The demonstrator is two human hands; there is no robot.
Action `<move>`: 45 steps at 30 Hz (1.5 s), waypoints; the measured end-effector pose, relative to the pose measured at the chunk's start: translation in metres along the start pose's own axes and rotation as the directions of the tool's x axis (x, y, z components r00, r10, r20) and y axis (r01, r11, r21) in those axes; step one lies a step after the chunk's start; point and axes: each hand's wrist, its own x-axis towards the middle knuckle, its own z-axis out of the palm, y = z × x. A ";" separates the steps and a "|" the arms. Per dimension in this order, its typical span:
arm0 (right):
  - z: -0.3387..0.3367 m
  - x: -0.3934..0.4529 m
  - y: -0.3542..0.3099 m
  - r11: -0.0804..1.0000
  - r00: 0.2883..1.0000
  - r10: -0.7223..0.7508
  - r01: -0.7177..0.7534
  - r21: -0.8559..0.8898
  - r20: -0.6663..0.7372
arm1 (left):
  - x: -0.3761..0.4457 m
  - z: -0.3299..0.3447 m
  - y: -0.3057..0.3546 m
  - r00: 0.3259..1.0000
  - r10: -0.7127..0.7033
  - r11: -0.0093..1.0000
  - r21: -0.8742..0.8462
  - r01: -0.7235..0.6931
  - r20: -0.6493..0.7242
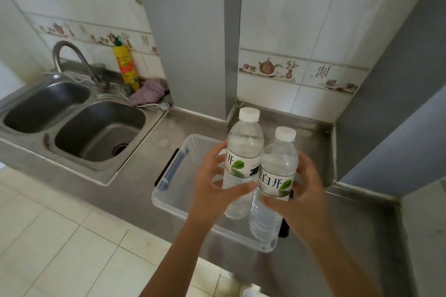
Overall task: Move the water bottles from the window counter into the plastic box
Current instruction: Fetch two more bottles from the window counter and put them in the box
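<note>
Two clear water bottles with white caps and leaf labels stand upright side by side in the air above the clear plastic box (169,176). My left hand (212,183) grips the left bottle (243,142) around its label. My right hand (301,188) grips the right bottle (277,164) from the right side. The two bottles touch each other. The box sits on the steel counter (357,219) with black latch handles on its ends, and its inside shows nothing but its floor.
A double steel sink (96,132) with a curved tap (72,58) lies to the left. A yellow spray bottle (125,67) and a purple cloth (152,91) sit behind it. A grey column (188,31) rises behind the box. Pale floor tiles (60,236) lie below the counter edge.
</note>
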 end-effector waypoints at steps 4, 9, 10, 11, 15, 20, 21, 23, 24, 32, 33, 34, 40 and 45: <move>0.009 0.014 0.015 0.999 1.000 0.015 -0.013 0.049 -0.027 | 0.012 0.001 -0.021 0.999 -0.031 0.999 0.015 0.031 0.034; 0.019 0.022 0.043 0.999 0.998 0.034 -0.033 0.025 -0.053 | 0.021 0.006 -0.051 0.996 -0.063 0.998 -0.007 0.063 0.065; 0.020 0.022 0.048 0.999 0.997 0.038 -0.037 0.024 -0.061 | 0.022 0.007 -0.056 0.995 -0.070 0.998 0.002 0.070 0.067; 0.022 0.021 0.054 0.999 0.997 0.041 -0.040 0.024 -0.071 | 0.023 0.008 -0.062 0.995 -0.079 0.997 0.012 0.079 0.062; 0.025 0.019 0.073 0.999 0.994 0.041 -0.039 0.015 -0.101 | 0.023 0.009 -0.082 0.993 -0.091 0.995 0.038 0.088 0.073; 0.028 0.019 0.085 0.993 0.993 0.035 -0.048 -0.112 -0.114 | 0.027 0.010 -0.095 0.993 -0.091 0.992 0.097 0.084 0.070; 0.028 0.020 0.086 0.989 0.992 0.032 -0.048 -0.137 -0.120 | 0.028 0.010 -0.095 0.993 -0.097 0.991 0.101 0.090 0.072; 0.029 0.020 0.089 0.984 0.991 0.029 -0.052 -0.170 -0.133 | 0.031 0.010 -0.096 0.990 -0.109 0.989 0.113 0.099 0.085; 0.029 0.020 0.090 0.984 0.990 0.032 -0.055 -0.169 -0.136 | 0.032 0.010 -0.097 0.990 -0.112 0.987 0.126 0.101 0.086; 0.032 0.013 0.089 0.968 0.978 0.009 -0.061 -0.243 -0.208 | 0.036 0.013 -0.098 0.977 -0.169 0.969 0.203 0.140 0.133; 0.031 0.012 0.087 0.966 0.978 0.009 -0.062 -0.249 -0.208 | 0.036 0.013 -0.097 0.974 -0.182 0.967 0.203 0.152 0.138; 0.029 0.011 0.084 0.963 0.979 0.001 -0.056 -0.265 -0.203 | 0.035 0.013 -0.096 0.972 -0.191 0.967 0.199 0.161 0.138; 0.021 0.004 0.077 0.893 0.983 -0.062 -0.022 -0.449 -0.173 | 0.027 0.011 -0.091 0.983 -0.162 0.971 0.189 0.144 0.088; 0.018 -0.012 0.068 0.743 0.974 -0.164 0.017 -0.669 -0.157 | 0.023 0.000 -0.080 0.986 -0.135 0.975 0.191 0.115 0.094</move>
